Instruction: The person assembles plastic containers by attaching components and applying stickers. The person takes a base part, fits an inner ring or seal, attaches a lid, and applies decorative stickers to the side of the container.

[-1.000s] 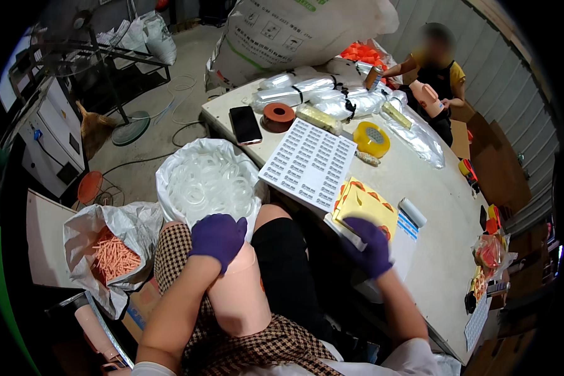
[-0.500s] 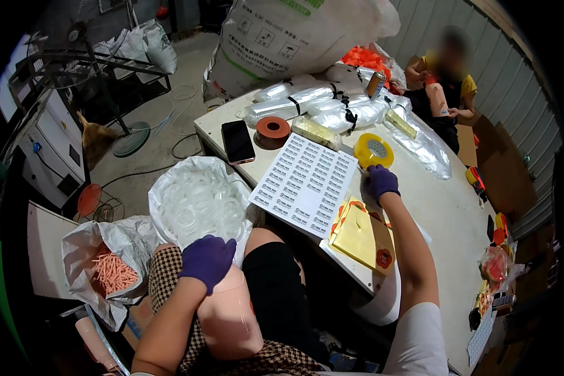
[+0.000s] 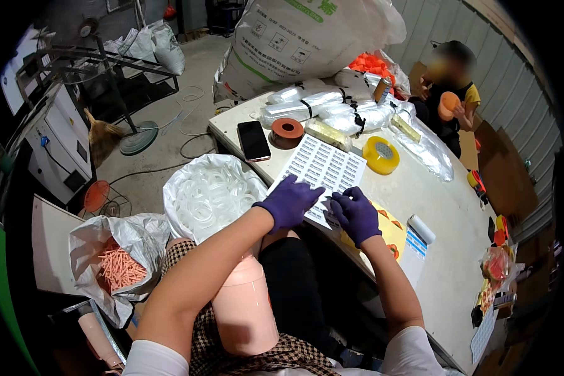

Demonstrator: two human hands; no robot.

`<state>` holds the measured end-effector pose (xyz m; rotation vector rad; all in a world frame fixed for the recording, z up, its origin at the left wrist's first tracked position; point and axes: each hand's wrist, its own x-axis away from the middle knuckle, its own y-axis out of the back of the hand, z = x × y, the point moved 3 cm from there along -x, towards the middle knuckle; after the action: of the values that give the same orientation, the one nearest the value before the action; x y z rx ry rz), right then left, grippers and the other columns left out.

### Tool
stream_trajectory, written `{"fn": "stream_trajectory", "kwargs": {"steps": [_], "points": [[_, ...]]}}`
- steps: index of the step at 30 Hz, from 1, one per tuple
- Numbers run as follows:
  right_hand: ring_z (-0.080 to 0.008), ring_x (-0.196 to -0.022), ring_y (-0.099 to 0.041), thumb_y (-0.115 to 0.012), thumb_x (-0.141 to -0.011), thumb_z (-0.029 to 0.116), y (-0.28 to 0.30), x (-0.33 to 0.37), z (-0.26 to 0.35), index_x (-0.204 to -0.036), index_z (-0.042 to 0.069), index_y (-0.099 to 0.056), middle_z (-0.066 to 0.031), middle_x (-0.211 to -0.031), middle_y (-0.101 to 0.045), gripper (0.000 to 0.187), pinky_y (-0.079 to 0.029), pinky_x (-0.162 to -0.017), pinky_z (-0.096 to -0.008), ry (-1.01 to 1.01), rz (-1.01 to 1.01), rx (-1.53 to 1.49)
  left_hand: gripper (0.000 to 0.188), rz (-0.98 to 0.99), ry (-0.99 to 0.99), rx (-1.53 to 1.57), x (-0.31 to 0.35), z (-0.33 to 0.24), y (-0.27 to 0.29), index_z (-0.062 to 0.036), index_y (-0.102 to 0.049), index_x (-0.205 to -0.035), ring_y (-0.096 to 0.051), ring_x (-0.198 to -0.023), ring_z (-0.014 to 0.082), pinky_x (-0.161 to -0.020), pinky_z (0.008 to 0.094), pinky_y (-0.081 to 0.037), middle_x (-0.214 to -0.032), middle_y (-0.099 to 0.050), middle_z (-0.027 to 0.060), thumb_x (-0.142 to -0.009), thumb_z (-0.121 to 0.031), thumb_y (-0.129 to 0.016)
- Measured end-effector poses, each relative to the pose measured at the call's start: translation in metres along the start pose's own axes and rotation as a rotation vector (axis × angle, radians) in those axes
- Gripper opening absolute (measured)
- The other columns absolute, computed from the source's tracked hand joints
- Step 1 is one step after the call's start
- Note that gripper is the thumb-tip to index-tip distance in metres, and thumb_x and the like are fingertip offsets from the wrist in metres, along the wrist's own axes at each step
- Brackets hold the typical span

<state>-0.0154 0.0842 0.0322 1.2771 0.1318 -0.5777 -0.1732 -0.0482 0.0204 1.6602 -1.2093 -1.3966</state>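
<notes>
A white sheet of printed stickers lies at the table's near left edge. My left hand, in a purple glove, rests over its lower left part, fingers stretched toward the right. At the sheet's lower right is my right hand, also gloved, with fingers curled together; whatever may be between the fingertips is too small to make out. A pink plastic bottle stays on my lap under my left forearm, touched by neither hand. Yellow sticker sheets lie partly hidden beside my right wrist.
A yellow tape roll, brown tape roll and phone sit farther back. Bundled clear plastic bags line the far side. A sack of clear rings and a bag of pink pieces stand left. A co-worker sits far right.
My left hand has left the bottle and moved right onto the sticker sheet. My right hand has come back from beside the yellow tape roll to the sheet's lower right edge.
</notes>
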Motion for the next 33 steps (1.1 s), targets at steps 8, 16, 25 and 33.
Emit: {"fn": "stream_trajectory", "kwargs": {"steps": [8,16,25,33], "points": [[-0.0352,-0.087,-0.066,-0.063,-0.092,0.03,-0.023,-0.014,0.002,-0.108,0.011,-0.073,-0.0166,-0.1,-0.065,0.027,-0.055,-0.077,-0.0443,-0.203,0.022,0.283,0.056,0.093,0.135,0.212,0.006,0.005,-0.011,-0.0114,-0.061,-0.131,-0.064,-0.095,0.0259,-0.093,0.0381,-0.041,-0.097,-0.068,0.0062,-0.077,0.001,-0.054],[-0.0351,-0.09,-0.067,-0.074,-0.078,0.007,0.003,-0.016,-0.015,-0.117,0.01,-0.072,-0.0189,-0.103,-0.065,0.04,-0.055,-0.084,-0.0395,-0.239,-0.01,-0.05,0.05,0.217,0.2,0.154,0.002,0.003,-0.006,-0.0126,-0.062,-0.128,-0.065,-0.103,0.0241,-0.098,0.0376,-0.04,-0.101,-0.068,0.0068,-0.08,-0.001,-0.054],[-0.0291,-0.084,-0.069,-0.067,-0.092,0.03,-0.01,-0.005,-0.009,-0.105,0.022,-0.073,-0.0078,-0.103,-0.067,0.017,-0.056,-0.069,-0.0419,-0.054,0.053,0.231,0.051,0.3,0.222,0.117,-0.003,-0.003,-0.005,-0.0131,-0.058,-0.129,-0.064,-0.105,0.0263,-0.097,0.0396,-0.04,-0.1,-0.067,0.0083,-0.079,-0.003,-0.057],[-0.0312,-0.081,-0.067,-0.06,-0.095,0.035,-0.022,-0.019,-0.007,-0.109,0.02,-0.073,-0.0103,-0.097,-0.065,0.024,-0.055,-0.066,-0.0456,-0.099,0.05,0.261,0.028,0.336,0.228,0.139,-0.004,-0.001,-0.003,-0.0127,-0.058,-0.104,-0.065,-0.099,0.0293,-0.093,0.0423,-0.041,-0.092,-0.065,0.0086,-0.078,-0.002,-0.056]]}}
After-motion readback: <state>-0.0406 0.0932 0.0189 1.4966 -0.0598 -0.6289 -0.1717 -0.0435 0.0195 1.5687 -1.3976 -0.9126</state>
